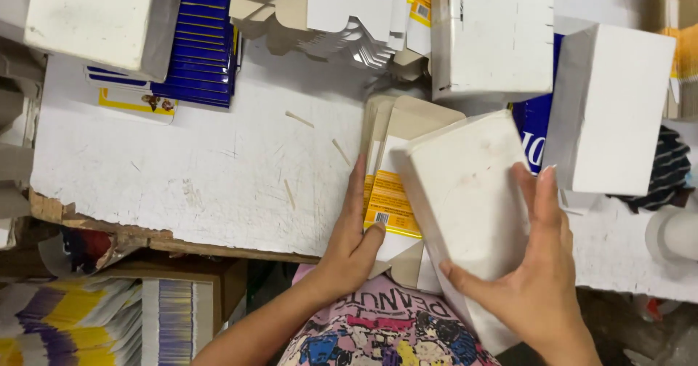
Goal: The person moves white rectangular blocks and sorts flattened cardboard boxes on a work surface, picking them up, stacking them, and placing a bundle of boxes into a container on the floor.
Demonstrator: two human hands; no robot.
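Observation:
My right hand (542, 279) grips a white rectangular box (465, 191), tilted, with the thumb along its near edge and the fingers up its right side. Under and left of the box lies a stack of flat, unfolded carton blanks (389, 199), tan and white with a yellow panel. My left hand (352, 239) rests on that stack, fingers stretched up its left edge and thumb on the yellow panel. Both sit at the near edge of a scuffed white table (182, 170).
Two more white boxes (618, 111) (494, 31) stand at the right and back. A pile of blue flat cartons (200, 39) and another white box (98, 17) lie at the back left. Fanned carton blanks (349, 10) sit at the back middle. Stacked printed sheets (73, 322) lie below left.

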